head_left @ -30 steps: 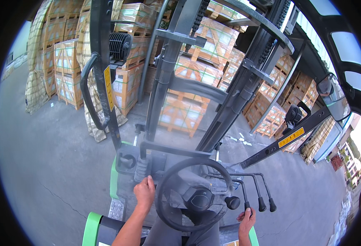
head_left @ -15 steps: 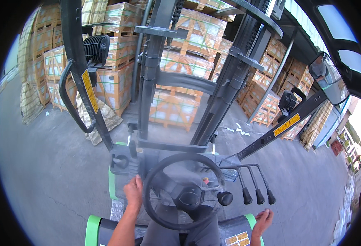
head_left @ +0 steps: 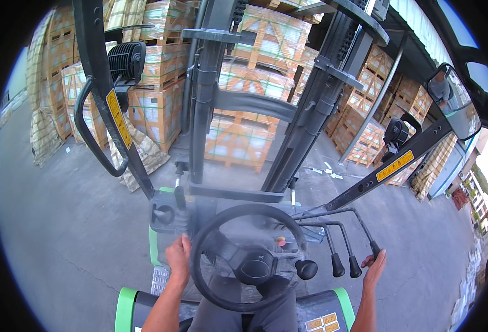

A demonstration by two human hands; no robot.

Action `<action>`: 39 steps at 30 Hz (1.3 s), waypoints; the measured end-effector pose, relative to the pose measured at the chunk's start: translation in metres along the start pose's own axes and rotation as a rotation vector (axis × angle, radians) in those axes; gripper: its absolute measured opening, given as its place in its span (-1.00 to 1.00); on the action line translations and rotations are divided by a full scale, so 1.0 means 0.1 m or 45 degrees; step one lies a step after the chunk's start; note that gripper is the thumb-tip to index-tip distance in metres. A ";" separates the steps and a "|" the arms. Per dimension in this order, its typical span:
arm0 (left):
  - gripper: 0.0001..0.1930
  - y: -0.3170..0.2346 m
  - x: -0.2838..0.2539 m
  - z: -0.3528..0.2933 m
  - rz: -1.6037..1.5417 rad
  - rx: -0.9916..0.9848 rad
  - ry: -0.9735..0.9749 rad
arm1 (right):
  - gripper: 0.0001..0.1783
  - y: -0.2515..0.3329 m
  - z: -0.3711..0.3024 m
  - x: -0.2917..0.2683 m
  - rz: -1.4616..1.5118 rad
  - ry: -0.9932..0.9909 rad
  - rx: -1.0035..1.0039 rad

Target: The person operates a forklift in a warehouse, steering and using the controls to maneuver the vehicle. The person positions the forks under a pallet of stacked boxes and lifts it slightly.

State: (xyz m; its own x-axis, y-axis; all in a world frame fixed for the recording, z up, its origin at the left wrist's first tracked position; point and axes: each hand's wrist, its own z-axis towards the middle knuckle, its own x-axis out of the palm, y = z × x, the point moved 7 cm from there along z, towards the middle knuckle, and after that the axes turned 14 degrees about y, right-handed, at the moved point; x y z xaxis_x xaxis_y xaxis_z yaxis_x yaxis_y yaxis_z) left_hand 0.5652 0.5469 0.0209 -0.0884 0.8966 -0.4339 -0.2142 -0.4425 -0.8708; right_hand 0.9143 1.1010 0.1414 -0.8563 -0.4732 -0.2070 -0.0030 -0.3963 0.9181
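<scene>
My right hand (head_left: 373, 268) is curled around the black knob of the outermost control lever (head_left: 360, 220), which stands farther forward than the two other control levers (head_left: 335, 243) beside it. My left hand (head_left: 178, 257) is closed just left of the black steering wheel (head_left: 204, 235), thumb upward, below an upright lever with a ribbed boot (head_left: 182, 220). Whether its fingers hold anything is hidden. A round spinner knob (head_left: 306, 269) sits at the wheel's right side. My legs show beneath the wheel.
Ahead rises the forklift mast (head_left: 202, 105) with its crossbar. Beyond it stand stacked wooden crates (head_left: 238, 141) in plastic wrap. Slanted cab pillars (head_left: 390, 166) carry lamps, and a mirror (head_left: 454, 102) hangs at right. Papers (head_left: 327, 171) lie on the concrete floor (head_left: 78, 221).
My right hand has moved forward and taken hold of the outermost lever, whose knob has shifted away from me. My left hand stays beside the wheel. The view has shifted slightly.
</scene>
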 end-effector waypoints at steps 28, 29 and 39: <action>-0.56 -0.19 -0.08 -0.02 0.043 -0.026 0.051 | -0.36 0.38 0.45 0.23 -0.043 0.019 0.026; -0.56 -0.19 -0.08 -0.03 0.031 -0.019 0.043 | -0.35 0.38 0.45 0.22 -0.056 0.021 0.022; -0.58 -0.18 -0.06 -0.04 0.000 -0.057 0.063 | -0.35 0.33 0.34 0.18 -0.047 0.028 0.001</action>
State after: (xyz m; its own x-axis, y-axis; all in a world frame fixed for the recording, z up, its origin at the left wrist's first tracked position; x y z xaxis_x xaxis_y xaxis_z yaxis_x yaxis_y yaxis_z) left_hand 0.5731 0.5493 0.0384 -0.0401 0.8954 -0.4435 -0.1705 -0.4435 -0.8799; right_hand 0.8813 1.1060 0.1791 -0.8439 -0.4755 -0.2485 -0.0350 -0.4134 0.9099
